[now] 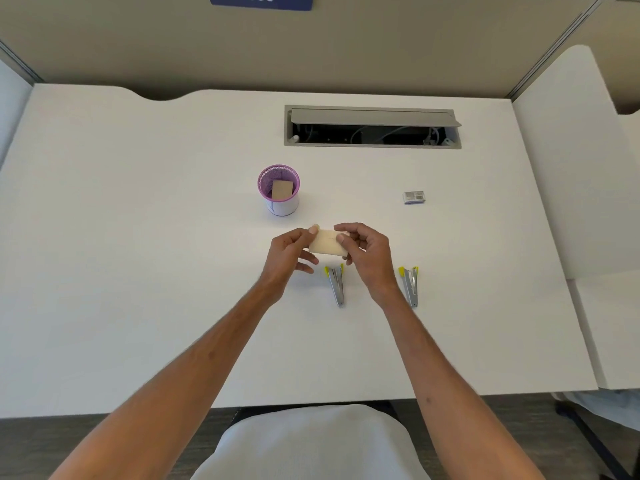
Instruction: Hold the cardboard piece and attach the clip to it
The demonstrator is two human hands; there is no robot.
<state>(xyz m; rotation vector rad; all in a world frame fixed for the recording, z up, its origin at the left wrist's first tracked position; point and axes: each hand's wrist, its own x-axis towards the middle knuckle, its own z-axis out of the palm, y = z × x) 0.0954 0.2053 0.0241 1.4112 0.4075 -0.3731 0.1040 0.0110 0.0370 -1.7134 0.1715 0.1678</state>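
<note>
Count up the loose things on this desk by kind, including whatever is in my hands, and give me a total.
Staplers: 2, one between the wrists, one right of the right hand
Tan cards: 2, one pinched by the left hand and the right hand, one standing in the cup
Purple mesh cup: 1
Small staple box: 1
Total: 6

Near the middle of the bench (138, 237) both hands hold a card (327, 245) between them: left hand (291, 252), right hand (363, 252). Behind them to the left stands a pen cup (280, 202) with a card piece (281, 190) in it. Two staplers lie toward the near edge: one stapler (336, 285) between the wrists, the other stapler (410, 285) to its right. A staple box (414, 197) lies toward the right edge, a cable hatch (372, 128) near the far edge.
</note>
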